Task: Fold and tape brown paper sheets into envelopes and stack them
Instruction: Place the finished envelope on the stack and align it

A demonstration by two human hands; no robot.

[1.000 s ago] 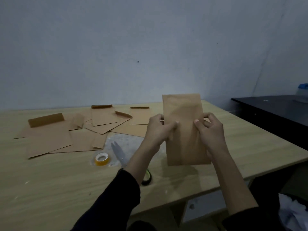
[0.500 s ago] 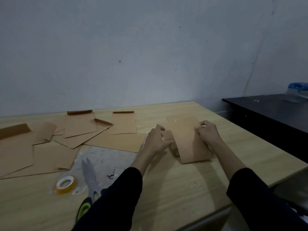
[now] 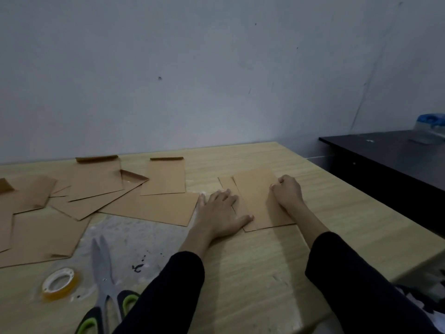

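A folded brown envelope (image 3: 255,196) lies flat on the wooden table (image 3: 252,273), right of centre, on top of another envelope (image 3: 226,183) whose left strip shows beside it. My left hand (image 3: 219,213) rests flat with fingers spread on the left edge of this small stack, thumb on the top envelope's near corner. My right hand (image 3: 287,191) has its fingers curled around the top envelope's right edge. Several brown sheets (image 3: 149,208) and folded envelopes (image 3: 166,177) are scattered to the left.
A roll of clear tape (image 3: 59,283) and green-handled scissors (image 3: 103,273) lie at the near left on a grey worn patch. A black side table (image 3: 390,153) with a blue-lidded container (image 3: 431,124) stands to the right. A pale wall runs behind the table.
The envelope, held upright in both hands a second ago, has been lowered and laid flat on the other envelope. My left hand has let go and now lies spread on the stack.
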